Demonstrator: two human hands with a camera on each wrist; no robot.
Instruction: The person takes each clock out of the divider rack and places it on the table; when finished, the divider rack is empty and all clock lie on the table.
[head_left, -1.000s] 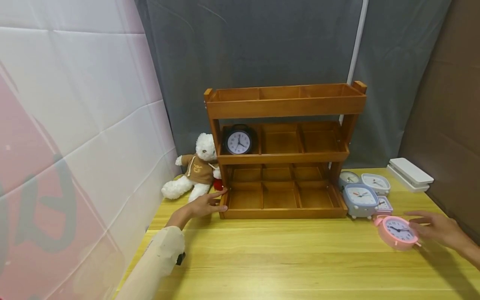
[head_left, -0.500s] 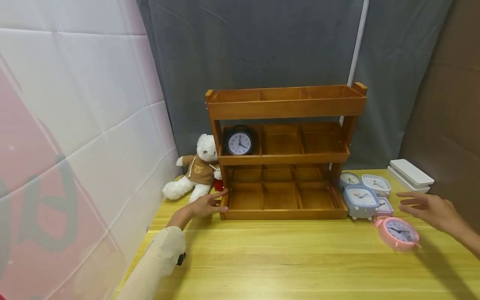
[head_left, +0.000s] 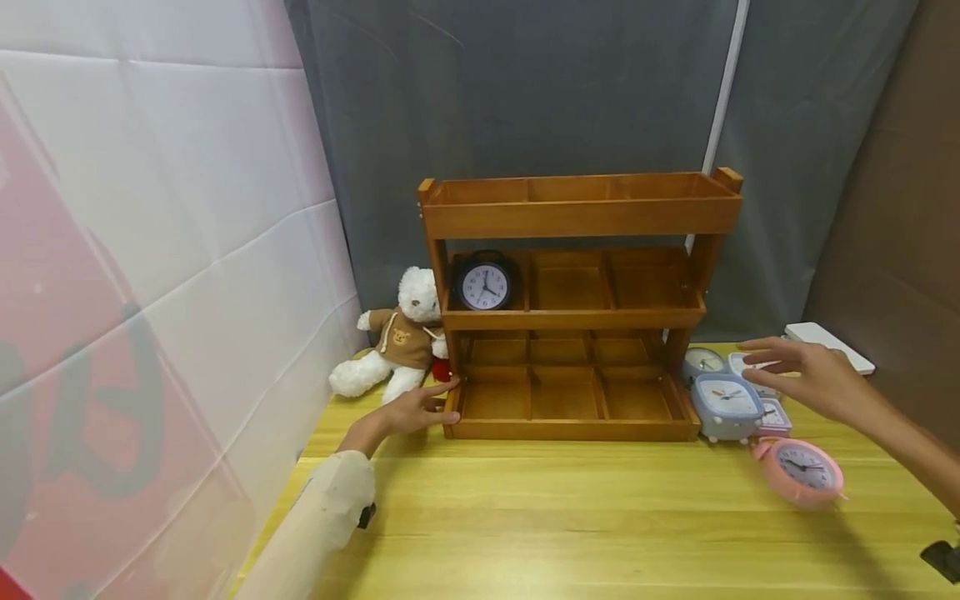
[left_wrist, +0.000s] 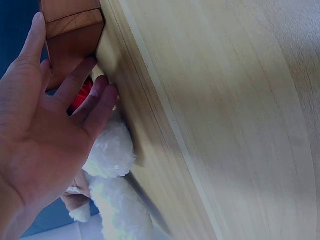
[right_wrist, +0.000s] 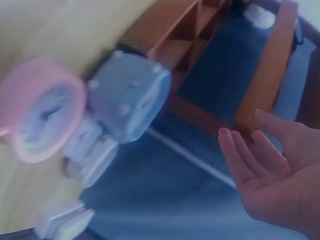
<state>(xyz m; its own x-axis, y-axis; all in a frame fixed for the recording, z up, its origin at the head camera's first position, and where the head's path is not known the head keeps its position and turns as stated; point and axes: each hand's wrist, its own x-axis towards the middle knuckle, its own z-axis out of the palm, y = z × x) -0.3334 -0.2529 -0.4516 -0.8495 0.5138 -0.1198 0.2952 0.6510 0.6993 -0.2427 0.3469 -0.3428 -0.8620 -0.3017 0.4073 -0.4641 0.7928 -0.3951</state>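
My left hand (head_left: 412, 408) rests with extended fingers against the lower left corner of a brown wooden shelf (head_left: 577, 431). In the left wrist view its palm shows beside the shelf's end. My right hand (head_left: 813, 375) hovers over the clocks at the right, fingers spread and holding nothing. Below it, a blue square alarm clock (head_left: 726, 400) stands against the shelf's right side. A pink round alarm clock (head_left: 804, 472) lies tilted in front. Behind are a grey round clock (head_left: 705, 360), a white clock (head_left: 738, 363) partly hidden by my fingers, and a small pink-framed clock (head_left: 772, 415).
A black round clock (head_left: 484, 286) sits in the shelf's middle tier, left compartment. A white teddy bear (head_left: 405, 337) in a brown hoodie sits left of the shelf. White flat boxes (head_left: 832, 343) lie at the back right. A white wall panel (head_left: 172, 208) borders the left.
My right hand has moved from beside the pink clock up and leftward, over the clocks at the back. My left hand stays at the shelf corner.
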